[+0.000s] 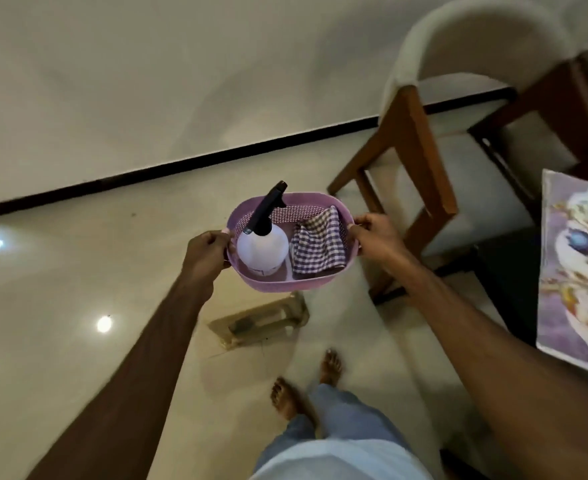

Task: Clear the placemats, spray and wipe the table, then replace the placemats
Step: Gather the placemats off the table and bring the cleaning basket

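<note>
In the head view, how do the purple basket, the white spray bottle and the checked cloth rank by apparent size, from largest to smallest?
1. Purple basket, largest; it holds both others.
2. White spray bottle, counting its black nozzle.
3. Checked cloth, folded, leaning on the basket wall.

Bottle and cloth look close in size, so their order is unsure.
</note>
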